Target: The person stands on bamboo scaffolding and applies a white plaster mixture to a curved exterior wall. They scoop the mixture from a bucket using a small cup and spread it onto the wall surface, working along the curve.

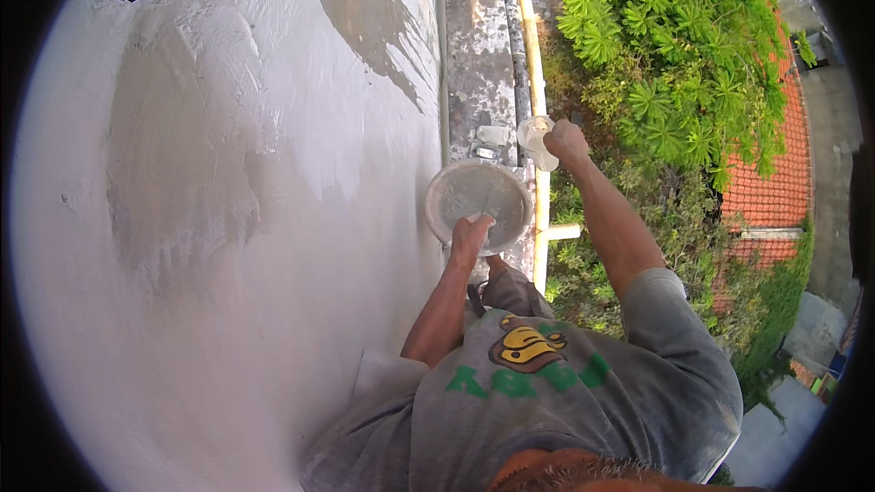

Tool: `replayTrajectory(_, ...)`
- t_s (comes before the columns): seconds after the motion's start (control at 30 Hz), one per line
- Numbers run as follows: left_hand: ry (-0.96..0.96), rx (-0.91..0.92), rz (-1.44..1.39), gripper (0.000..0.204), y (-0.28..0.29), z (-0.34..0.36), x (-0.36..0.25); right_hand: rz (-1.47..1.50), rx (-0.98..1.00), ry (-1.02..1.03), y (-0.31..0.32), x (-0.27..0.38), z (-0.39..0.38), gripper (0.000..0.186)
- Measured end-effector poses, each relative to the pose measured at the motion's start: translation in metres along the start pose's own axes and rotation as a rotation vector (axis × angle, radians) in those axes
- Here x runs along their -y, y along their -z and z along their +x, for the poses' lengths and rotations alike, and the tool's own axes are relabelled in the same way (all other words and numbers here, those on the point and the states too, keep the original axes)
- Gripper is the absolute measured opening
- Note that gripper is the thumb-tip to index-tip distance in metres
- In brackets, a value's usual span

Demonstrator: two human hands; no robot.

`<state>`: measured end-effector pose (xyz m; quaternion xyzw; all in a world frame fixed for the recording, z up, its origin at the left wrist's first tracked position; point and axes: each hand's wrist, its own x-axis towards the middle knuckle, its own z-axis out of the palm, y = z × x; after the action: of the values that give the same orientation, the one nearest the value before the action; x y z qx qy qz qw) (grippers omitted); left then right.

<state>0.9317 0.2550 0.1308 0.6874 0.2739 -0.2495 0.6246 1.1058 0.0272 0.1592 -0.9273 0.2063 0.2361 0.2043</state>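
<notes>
My left hand (471,233) is closed at the near rim of a round grey basin (436,184); its fingertips reach over the inside and look whitish. A grey film or paste coats the basin's inside. Out to the right, at the pale pole, my right hand (567,142) grips a whitish plastic cup (537,143) by its right side. What the cup holds cannot be made out. Just beyond the basin, a small white container (493,135) and a small greyish item (487,153) rest on the ledge.
A partly plastered wall (346,219) rises close on my left, with darker bare patches. The narrow stained ledge (474,36) runs away ahead, edged by a pale bamboo-like pole (530,46). Past it lies a drop with leafy trees (674,64) and an orange tiled roof (766,191).
</notes>
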Motion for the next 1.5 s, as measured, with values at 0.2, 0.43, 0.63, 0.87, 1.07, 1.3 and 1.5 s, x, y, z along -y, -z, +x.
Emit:
replayTrajectory(0.2, 0.043, 0.046, 0.059, 0.031, 0.001, 0.005, -0.009, 0.249, 0.031, 0.210, 0.004, 0.073, 0.041, 0.037)
replayTrajectory(0.43, 0.016, 0.084, 0.101, 0.035, 0.002, 0.007, -0.032, 0.773, 0.167, 0.156, -0.002, 0.024, 0.018, 0.019)
replayTrajectory(0.63, -0.016, 0.072, 0.038, 0.034, -0.009, 0.019, -0.050, 0.840, -0.016, -0.008, 0.005, -0.126, -0.025, 0.022)
replayTrajectory(0.87, -0.069, 0.026, -0.050, 0.029, -0.004, 0.041, -0.098, 0.444, -0.073, -0.353, -0.020, -0.277, -0.099, 0.021)
replayTrajectory(1.07, -0.228, 0.019, 0.030, 0.029, -0.018, 0.061, -0.185, 0.277, -0.017, -0.497, -0.034, -0.342, -0.146, 0.029)
replayTrajectory(1.3, -0.399, -0.063, -0.025, 0.031, -0.022, 0.144, -0.251, 0.582, -0.158, -0.484, 0.001, -0.295, -0.147, 0.032)
replayTrajectory(1.5, -0.276, -0.026, 0.115, 0.045, -0.036, 0.267, -0.298, 0.677, -0.359, -0.227, 0.046, -0.248, -0.081, 0.033)
